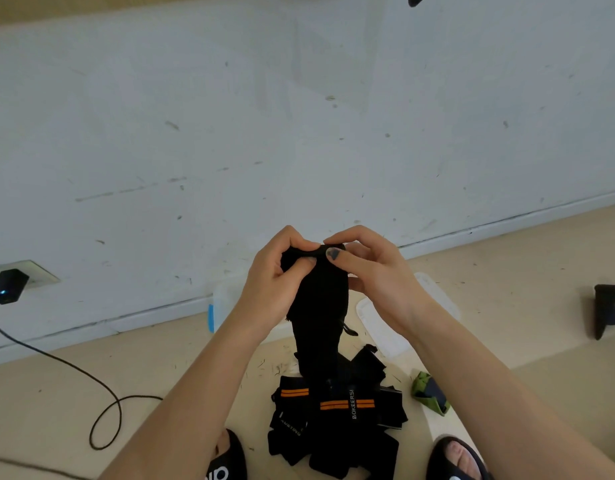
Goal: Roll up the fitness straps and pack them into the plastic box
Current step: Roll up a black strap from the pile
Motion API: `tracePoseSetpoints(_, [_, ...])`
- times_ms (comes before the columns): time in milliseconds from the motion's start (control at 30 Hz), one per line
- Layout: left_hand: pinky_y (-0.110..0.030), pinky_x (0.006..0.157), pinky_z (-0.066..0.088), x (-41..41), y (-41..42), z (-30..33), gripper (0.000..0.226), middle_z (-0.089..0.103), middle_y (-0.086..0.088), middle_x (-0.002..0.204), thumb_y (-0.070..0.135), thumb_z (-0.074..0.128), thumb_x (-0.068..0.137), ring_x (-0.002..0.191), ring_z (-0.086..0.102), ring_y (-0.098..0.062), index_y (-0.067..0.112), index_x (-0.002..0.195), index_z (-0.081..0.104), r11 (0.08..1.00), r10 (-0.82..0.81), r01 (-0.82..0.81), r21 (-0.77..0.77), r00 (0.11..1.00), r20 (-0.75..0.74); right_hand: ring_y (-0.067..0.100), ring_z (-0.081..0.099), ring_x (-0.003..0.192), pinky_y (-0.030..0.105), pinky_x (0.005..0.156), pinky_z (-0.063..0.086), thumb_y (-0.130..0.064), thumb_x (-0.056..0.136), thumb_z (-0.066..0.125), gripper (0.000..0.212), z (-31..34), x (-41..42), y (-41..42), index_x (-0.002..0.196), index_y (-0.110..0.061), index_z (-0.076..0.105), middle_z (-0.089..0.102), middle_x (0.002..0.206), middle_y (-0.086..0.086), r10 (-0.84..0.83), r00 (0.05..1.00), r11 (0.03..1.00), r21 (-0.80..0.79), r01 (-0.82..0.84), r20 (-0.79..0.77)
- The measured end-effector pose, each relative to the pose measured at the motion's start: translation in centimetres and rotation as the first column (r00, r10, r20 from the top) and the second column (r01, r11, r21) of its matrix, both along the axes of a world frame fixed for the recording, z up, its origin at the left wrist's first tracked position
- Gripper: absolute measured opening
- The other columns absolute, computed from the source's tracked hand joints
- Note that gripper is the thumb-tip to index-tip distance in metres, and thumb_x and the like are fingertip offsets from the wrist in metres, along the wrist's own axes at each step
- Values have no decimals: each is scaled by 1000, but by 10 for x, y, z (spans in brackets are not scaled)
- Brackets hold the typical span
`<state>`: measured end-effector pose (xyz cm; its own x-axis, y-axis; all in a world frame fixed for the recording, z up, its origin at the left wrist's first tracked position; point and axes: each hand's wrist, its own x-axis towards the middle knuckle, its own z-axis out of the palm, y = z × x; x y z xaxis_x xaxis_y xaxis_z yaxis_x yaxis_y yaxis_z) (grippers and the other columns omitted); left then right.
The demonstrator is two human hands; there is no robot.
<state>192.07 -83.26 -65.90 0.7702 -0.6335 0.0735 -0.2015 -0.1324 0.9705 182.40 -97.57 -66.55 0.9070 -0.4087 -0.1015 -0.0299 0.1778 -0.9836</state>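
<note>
Both hands, the left hand [282,271] and the right hand [372,275], pinch the top end of a long black woven fitness strap [316,306], raised above the floor; its tail hangs to the pile of black straps with orange stripes [337,414] between the feet. The translucent plastic box [223,299] stands behind the left wrist, its lid [382,327] beside it. To roll well: keep the first turn tight, edges aligned, tension even.

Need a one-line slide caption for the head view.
Both hands pinch a black strap's top end above the strap pile.
</note>
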Motion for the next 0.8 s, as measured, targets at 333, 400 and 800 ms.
tracePoseSetpoints(333, [-35, 80, 50, 5, 6, 1, 8, 65, -13, 93, 29, 57, 103, 86, 65, -15, 32, 107, 63, 997, -46, 57, 59, 986, -160, 22, 72, 89, 39, 84, 61, 3, 95, 67, 17, -3, -3, -6, 104, -10, 72, 74, 94, 1, -32, 999, 996, -77, 34, 28])
tracePoseSetpoints(400, [-31, 76, 49, 5, 7, 1, 9, 64, -12, 92, 27, 58, 103, 82, 64, -14, 31, 110, 62, 994, -65, 75, 83, 991, -121, 23, 72, 87, 37, 84, 61, 3, 95, 67, 17, -3, -4, -6, 105, -11, 71, 74, 93, 2, -25, 999, 995, -92, 27, 19])
tracePoseSetpoints(800, [-20, 80, 55, 6, 10, 2, 22, 69, 9, 101, 16, 66, 99, 98, 68, -9, 28, 117, 65, 989, -119, 115, 90, 992, 47, 38, 73, 99, 49, 90, 60, -7, 101, 63, 16, -1, -6, -9, 116, -10, 70, 72, 101, 28, 60, 998, 986, -153, -60, -8])
